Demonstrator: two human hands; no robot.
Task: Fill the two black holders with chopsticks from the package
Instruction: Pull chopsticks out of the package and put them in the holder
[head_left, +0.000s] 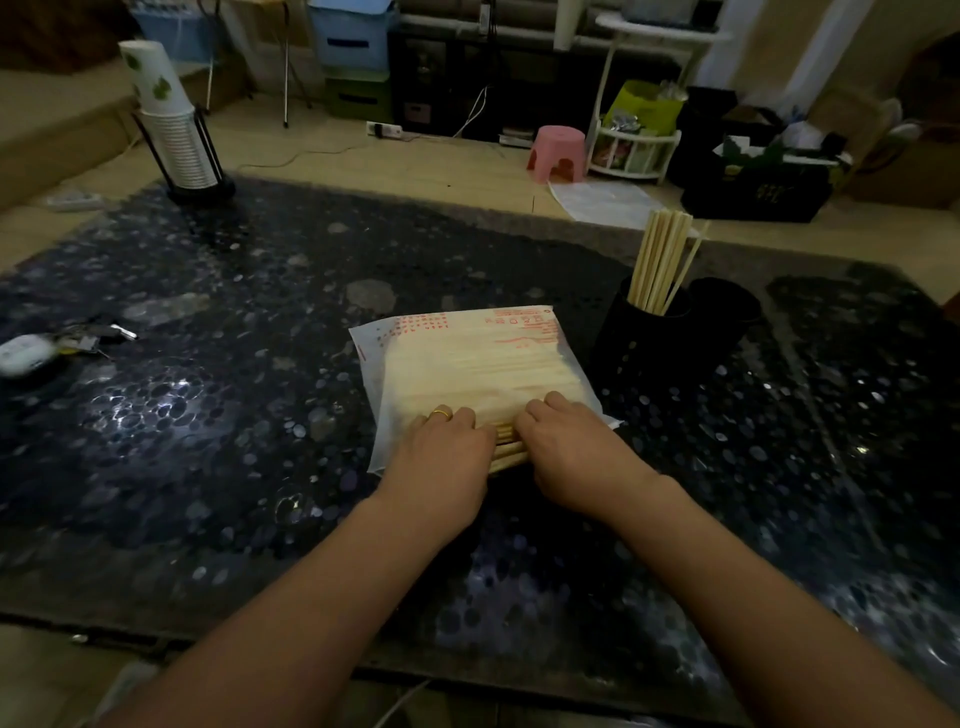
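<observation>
A white plastic package (467, 358) with red print lies flat on the dark table, full of pale wooden chopsticks. Chopstick ends (506, 449) stick out of its near open edge. My left hand (441, 452), with a gold ring, and my right hand (566, 447) both sit at that edge, fingers curled over the protruding chopsticks. Two black holders stand to the right: the nearer one (639, 348) holds several upright chopsticks (662, 265); the one behind it (727, 317) shows none.
A black rack with a stack of paper cups (176, 140) stands at the table's far left corner. Keys and a white object (31, 353) lie at the left edge. On the floor beyond are a pink stool (556, 153), boxes and cables.
</observation>
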